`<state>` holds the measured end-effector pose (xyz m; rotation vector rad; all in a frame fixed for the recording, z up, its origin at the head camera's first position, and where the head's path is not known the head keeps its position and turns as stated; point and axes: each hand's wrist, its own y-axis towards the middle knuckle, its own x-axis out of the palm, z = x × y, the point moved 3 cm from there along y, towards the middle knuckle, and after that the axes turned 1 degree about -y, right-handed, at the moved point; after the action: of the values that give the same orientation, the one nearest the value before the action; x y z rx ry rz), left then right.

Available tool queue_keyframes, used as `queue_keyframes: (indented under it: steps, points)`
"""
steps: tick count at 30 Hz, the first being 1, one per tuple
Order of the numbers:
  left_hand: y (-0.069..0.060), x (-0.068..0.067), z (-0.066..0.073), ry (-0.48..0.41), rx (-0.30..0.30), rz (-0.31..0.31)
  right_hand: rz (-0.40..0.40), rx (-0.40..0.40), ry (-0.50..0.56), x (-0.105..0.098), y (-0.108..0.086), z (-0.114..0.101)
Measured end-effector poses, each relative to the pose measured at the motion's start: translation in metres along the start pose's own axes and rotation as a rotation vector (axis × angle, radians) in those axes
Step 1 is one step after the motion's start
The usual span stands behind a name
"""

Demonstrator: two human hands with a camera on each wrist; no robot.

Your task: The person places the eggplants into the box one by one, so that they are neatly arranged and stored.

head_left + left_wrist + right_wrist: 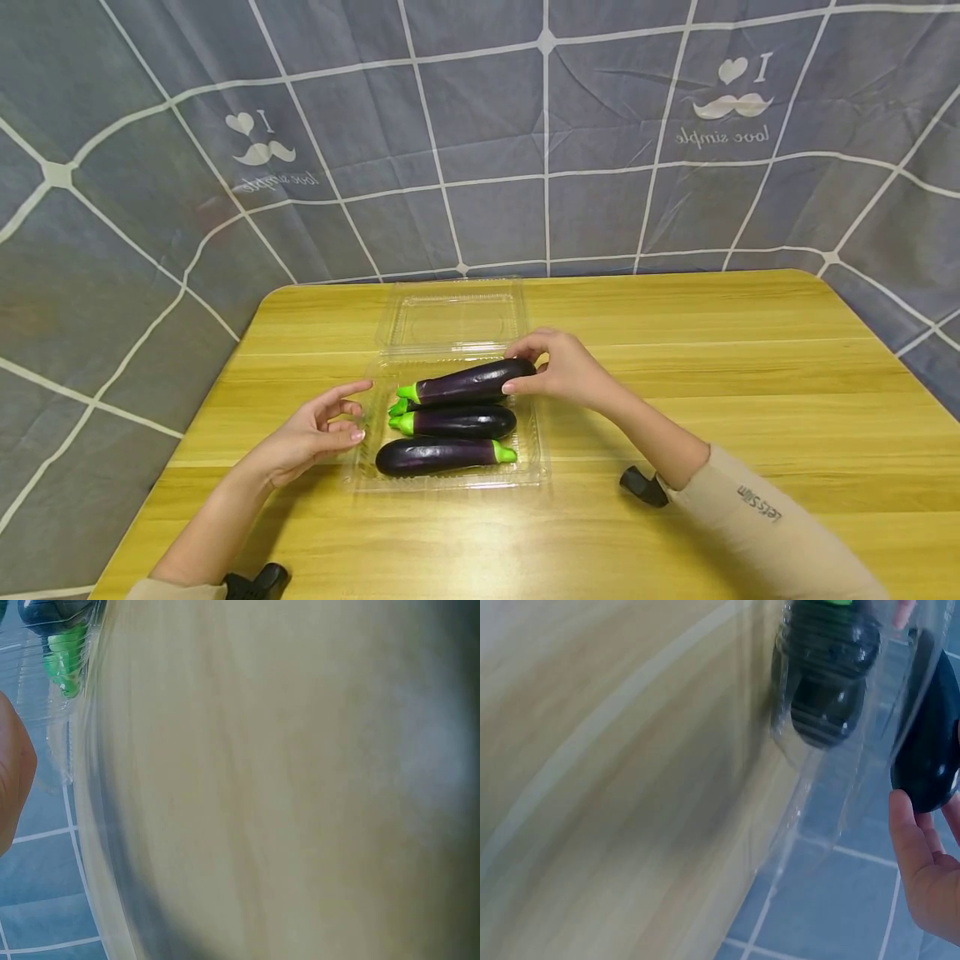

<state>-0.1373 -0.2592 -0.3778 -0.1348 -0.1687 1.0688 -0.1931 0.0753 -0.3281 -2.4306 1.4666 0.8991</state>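
1. The far eggplant (pixel 472 383) is over the far part of a clear plastic box (pixel 534 450). Its green stem points left and its fat, shiny end points right.
2. The right hand (pixel 564 368) pinches that fat end, with the thumb on the near side and bent fingers on the far side.
3. The middle eggplant (pixel 461 422) lies in the box, just nearer, with its stem to the left too. Another green stem (pixel 398 407) peeks out between these two; most of what it belongs to is hidden.
4. The near eggplant (pixel 435 457) lies along the near side of the box, and its stem points right.
5. The left hand (pixel 313 432) is just left of the box. Its fingers are a bit bent, its thumb is spread apart, and it holds nothing. I cannot tell if a fingertip touches the box.
6. The clear lid (pixel 459 321) lies flipped back on the far side.
7. Everything sits on a yellow wooden table (pixel 712 350).
8. Behind it hangs a grey-blue cloth (pixel 487 117) with white lines and backwards words.
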Motion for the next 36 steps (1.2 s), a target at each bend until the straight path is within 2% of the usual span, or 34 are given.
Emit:
queue_keyframes:
  steps: [16,27,36]
  points:
    - [0.001,0.000,0.001,-0.030,-0.002,-0.012,-0.010,0.000,-0.198,0.027,0.012,-0.004]
    - [0.001,-0.001,0.000,-0.046,0.005,-0.022,0.014,-0.032,-0.243,0.038,0.014,-0.006]
    - [0.001,0.000,0.003,-0.054,0.017,-0.029,0.025,-0.048,-0.225,0.041,0.014,-0.007]
